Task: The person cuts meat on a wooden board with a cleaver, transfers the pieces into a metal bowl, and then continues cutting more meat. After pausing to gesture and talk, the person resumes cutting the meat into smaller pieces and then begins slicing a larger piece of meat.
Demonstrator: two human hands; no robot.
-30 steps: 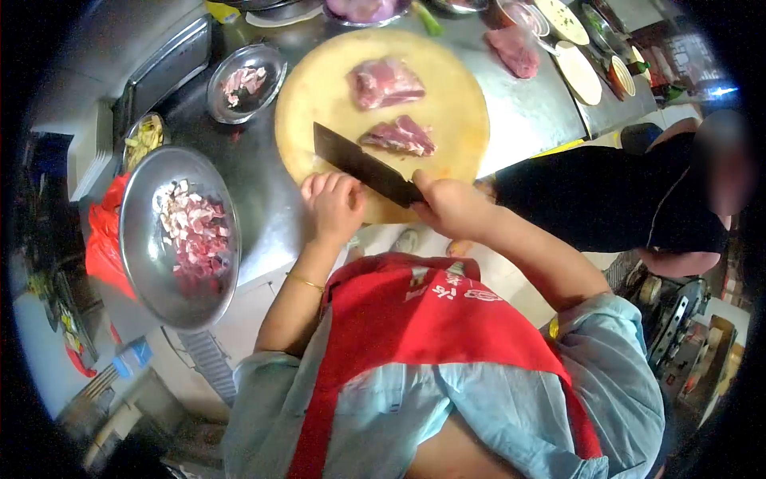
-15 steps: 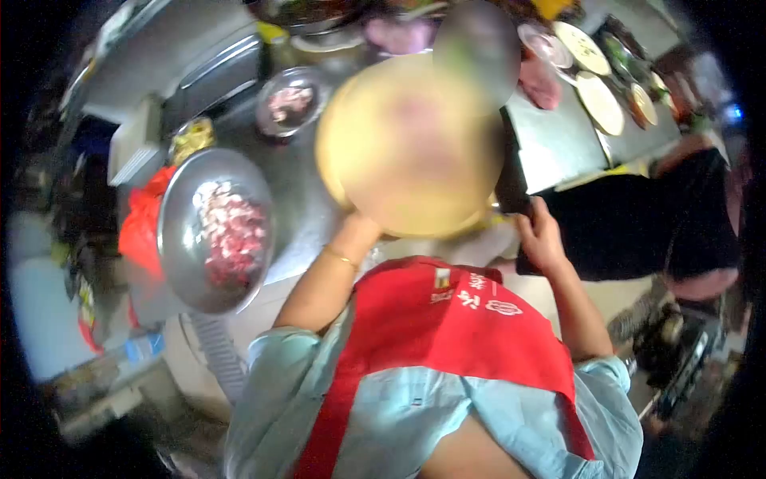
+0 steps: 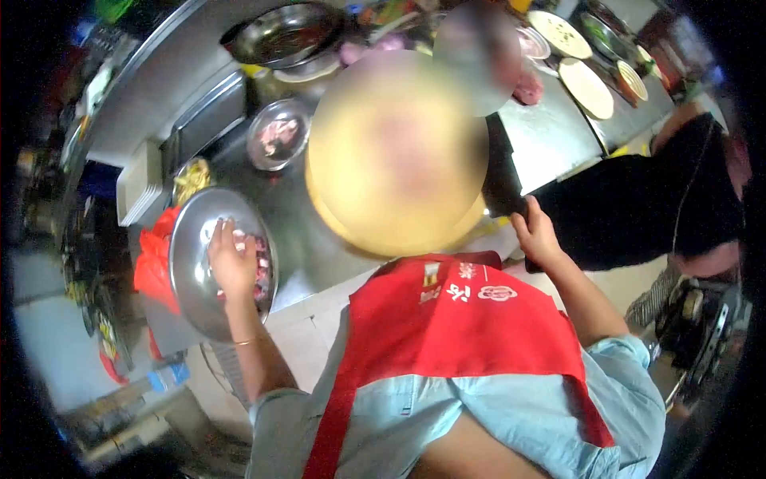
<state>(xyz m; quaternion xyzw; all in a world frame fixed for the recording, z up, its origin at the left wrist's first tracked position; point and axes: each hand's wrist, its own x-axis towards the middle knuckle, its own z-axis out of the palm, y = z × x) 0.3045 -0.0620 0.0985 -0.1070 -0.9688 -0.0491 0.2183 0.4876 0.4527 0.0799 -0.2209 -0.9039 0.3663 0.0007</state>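
Inside a large steel bowl [image 3: 189,263] on the left, my left hand [image 3: 232,262] rests on cut pieces of meat [image 3: 261,275]. Its fingers point down into the meat, and whether they grip any is hidden. My right hand [image 3: 537,233] is wrapped round the handle end of a dark cleaver [image 3: 503,172], whose broad blade stands by the right edge of a round yellow chopping board [image 3: 351,215]. The middle of the board is blurred, with a faint pinkish patch on it.
A smaller steel bowl [image 3: 278,136] with pale meat stands left of the board. Behind are a black pan [image 3: 291,36] and, at right, oval plates [image 3: 586,88]. A red bag [image 3: 155,263] lies beside the large bowl. Another person in dark clothes [image 3: 630,211] is at the right.
My left hand has moved left from the near edge of the board into the large bowl. My right hand still holds the cleaver at the board's right side.
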